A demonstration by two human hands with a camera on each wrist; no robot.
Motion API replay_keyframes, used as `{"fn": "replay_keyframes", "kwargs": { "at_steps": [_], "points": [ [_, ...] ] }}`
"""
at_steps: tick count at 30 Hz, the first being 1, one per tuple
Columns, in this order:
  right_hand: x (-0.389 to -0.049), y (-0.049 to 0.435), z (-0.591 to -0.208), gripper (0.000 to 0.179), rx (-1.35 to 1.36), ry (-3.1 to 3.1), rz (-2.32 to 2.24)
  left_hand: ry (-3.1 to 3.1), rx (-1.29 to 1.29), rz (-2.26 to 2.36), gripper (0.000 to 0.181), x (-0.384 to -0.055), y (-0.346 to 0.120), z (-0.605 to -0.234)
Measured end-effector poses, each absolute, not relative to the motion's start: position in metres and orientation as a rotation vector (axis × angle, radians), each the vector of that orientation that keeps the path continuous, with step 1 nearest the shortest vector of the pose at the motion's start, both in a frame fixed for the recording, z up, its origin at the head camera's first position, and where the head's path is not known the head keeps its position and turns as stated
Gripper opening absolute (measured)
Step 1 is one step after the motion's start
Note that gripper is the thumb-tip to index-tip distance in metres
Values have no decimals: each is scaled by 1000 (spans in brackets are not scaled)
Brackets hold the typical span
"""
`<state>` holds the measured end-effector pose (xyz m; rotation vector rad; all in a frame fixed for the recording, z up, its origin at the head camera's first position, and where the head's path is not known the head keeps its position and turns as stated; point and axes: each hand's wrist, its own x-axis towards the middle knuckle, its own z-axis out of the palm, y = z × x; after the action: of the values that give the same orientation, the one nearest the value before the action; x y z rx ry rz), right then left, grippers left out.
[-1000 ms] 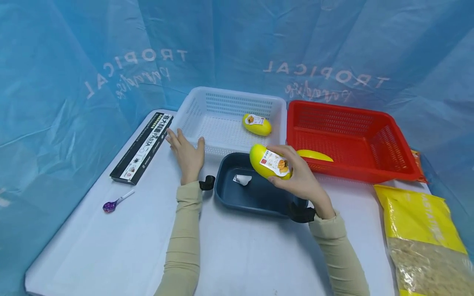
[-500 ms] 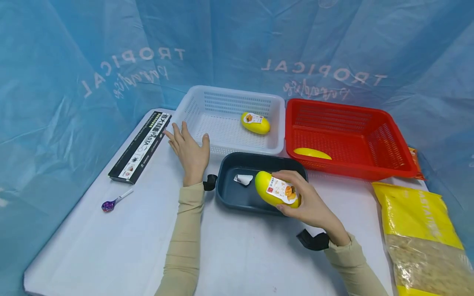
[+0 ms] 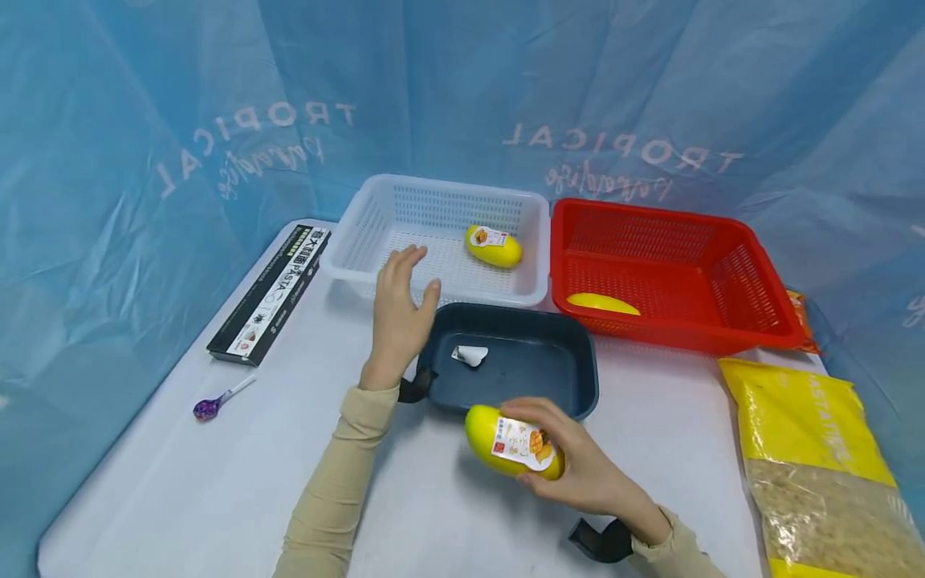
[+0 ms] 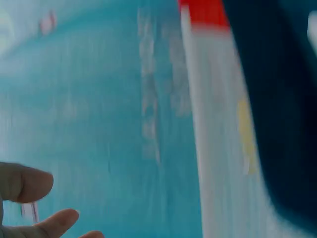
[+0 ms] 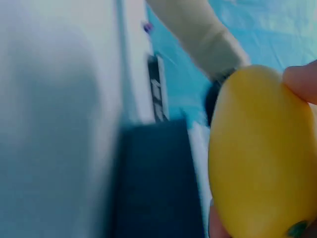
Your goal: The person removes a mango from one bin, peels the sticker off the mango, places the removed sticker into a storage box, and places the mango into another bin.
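Observation:
My right hand [image 3: 588, 470] grips a yellow mango [image 3: 484, 441] with a white sticker, over the table in front of the dark blue tray [image 3: 535, 361]. In the right wrist view the mango [image 5: 262, 153] fills the right side, a green stem spot at its lower end. My left hand [image 3: 400, 321] holds nothing; its fingers are relaxed, thumb apart, over the tray's left end and near the white basket [image 3: 354, 273]. Inside that basket lies a second stickered mango [image 3: 499, 250]. A small white wrapper-like piece [image 3: 471, 355] sits in the tray.
To the right stands a red basket [image 3: 672, 333], a yellow mango-like shape [image 3: 603, 303] showing at its near wall. A yellow-topped pasta bag [image 3: 817, 449] lies at the right edge, with an orange packet [image 3: 800, 321] behind. On the left are a black pasta box [image 3: 270, 297] and a purple lollipop [image 3: 209, 408].
My right hand has carried the mango toward me, from above the tray to in front of it. My left hand has moved right, from the white basket's left side toward the tray.

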<state>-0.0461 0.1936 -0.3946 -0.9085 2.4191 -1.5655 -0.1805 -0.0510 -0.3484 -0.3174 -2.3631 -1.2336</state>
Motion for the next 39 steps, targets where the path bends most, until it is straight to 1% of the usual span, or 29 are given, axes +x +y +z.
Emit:
{"fn": "replay_keyframes", "kwargs": {
  "at_steps": [4, 9, 16, 23, 27, 30, 33, 39],
  "points": [
    [-36, 183, -409, 66, -942, 2310, -1551, -2376, -533, -1242, 42, -157, -36, -355],
    [-35, 181, -423, 63, -946, 2335, -1475, -2336, -743, -1295, 37, -138, -23, -358],
    [-38, 191, -442, 69, -891, 2423, -1423, -2286, -955, -1312, 31, -114, -15, -365],
    [-42, 201, -453, 71, -874, 2482, -1441, -2351, -1187, -1229, 27, -87, -5, -377],
    [-42, 208, -458, 79, -792, 2519, -1422, -2397, -1317, -1103, 28, -76, 2, -384],
    [-42, 210, -459, 83, -722, 2498, -1415, -2418, -1371, -950, 28, -72, 6, -388],
    [-43, 210, -461, 79, -706, 2460, -1443, -2418, -1387, -794, 28, -69, 9, -392],
    [-44, 209, -460, 79, -700, 2438, -1476, -2408, -1375, -595, 30, -65, 13, -399]
  ]
}}
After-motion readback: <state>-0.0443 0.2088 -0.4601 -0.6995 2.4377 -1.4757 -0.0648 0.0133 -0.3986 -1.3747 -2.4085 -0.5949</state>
